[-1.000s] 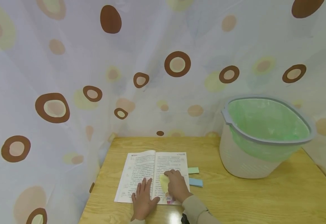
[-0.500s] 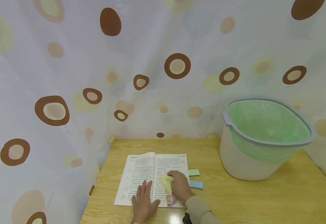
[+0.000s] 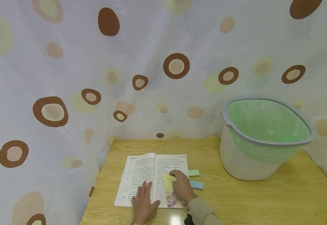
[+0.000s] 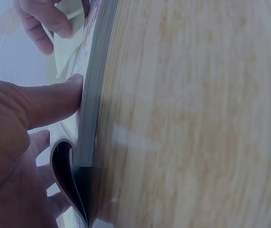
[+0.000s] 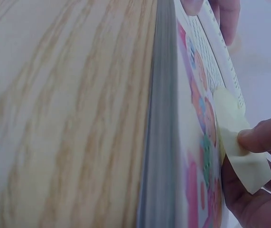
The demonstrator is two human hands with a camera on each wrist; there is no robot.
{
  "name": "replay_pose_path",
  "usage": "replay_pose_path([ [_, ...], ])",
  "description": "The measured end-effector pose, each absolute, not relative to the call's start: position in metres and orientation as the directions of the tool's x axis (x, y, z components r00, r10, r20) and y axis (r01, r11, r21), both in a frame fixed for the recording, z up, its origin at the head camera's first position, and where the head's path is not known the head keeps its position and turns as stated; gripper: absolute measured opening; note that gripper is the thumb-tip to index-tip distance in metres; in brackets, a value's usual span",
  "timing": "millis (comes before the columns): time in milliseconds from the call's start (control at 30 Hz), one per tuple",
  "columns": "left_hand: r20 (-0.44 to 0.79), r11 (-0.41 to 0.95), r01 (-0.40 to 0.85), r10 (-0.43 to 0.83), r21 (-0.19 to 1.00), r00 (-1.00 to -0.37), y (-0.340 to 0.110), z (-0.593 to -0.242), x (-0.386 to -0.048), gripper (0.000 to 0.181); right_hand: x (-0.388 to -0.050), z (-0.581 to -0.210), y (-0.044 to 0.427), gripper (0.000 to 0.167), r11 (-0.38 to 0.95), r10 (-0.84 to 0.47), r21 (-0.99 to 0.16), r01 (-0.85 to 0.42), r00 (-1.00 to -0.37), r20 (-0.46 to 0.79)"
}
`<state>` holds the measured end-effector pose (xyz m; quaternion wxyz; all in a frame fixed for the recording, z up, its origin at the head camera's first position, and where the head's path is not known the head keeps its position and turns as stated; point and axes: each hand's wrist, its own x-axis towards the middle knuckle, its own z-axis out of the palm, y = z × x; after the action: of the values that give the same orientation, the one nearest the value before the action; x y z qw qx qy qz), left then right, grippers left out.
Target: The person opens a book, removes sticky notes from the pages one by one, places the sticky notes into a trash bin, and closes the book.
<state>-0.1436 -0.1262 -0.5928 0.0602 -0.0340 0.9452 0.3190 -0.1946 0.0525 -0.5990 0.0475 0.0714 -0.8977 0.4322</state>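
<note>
Plainly, the desk (image 3: 253,200) is yellowish wood with a visible grain, and a bright patch of light reflects near its front edge. A pale sheet (image 3: 152,62) printed with brown rings and peach and yellow blobs surrounds it at the back and sides. On the right stands a basket (image 3: 247,162) with a grey rim and a green lining (image 3: 267,120). An open book (image 3: 138,168) lies on the left part of the desk, its pages carrying rows of print, headers and small margin notes, all too small to read, plus a coloured cartoon (image 3: 171,201) low on the right page. The left hand (image 3: 143,203) rests spread on the left page, thumb across the fold. The right hand (image 3: 182,187) pinches a yellow paper (image 3: 167,183) over the right page. A green strip (image 3: 193,172) and a blue strip (image 3: 196,185) show beside the book's right edge
</note>
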Motion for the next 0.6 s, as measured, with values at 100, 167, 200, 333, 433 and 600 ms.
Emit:
replay_pose_path([
  [100,-0.129,0.789,-0.1,-0.027,0.606,-0.991,-0.126,-0.593,-0.144,0.082,-0.196,-0.6,0.055,0.036,0.615,-0.085,-0.772,-0.163,-0.986,0.142],
  [167,-0.118,0.789,-0.093,-0.027,0.608,-0.993,-0.126,-0.593,-0.144,0.081,-0.195,-0.601,0.057,0.037,0.614,-0.094,-0.771,-0.169,-0.986,0.141],
  [200,-0.115,0.788,-0.09,-0.025,0.609,-0.993,-0.126,-0.593,-0.143,0.081,-0.195,-0.6,0.058,0.038,0.612,-0.097,-0.772,-0.171,-0.985,0.142],
  [333,-0.104,0.785,-0.076,-0.015,0.615,-0.994,-0.126,-0.592,-0.142,0.082,-0.191,-0.593,0.063,0.039,0.6,-0.098,-0.779,-0.182,-0.983,0.155],
  [433,-0.11,0.783,-0.079,-0.013,0.617,-0.994,-0.127,-0.591,-0.142,0.082,-0.187,-0.58,0.066,0.038,0.582,-0.081,-0.794,-0.176,-0.984,0.159],
  [600,-0.132,0.78,-0.102,-0.025,0.618,-0.991,-0.126,-0.593,-0.142,0.082,-0.178,-0.55,0.072,0.036,0.577,-0.068,-0.789,-0.21,-0.975,0.21],
])
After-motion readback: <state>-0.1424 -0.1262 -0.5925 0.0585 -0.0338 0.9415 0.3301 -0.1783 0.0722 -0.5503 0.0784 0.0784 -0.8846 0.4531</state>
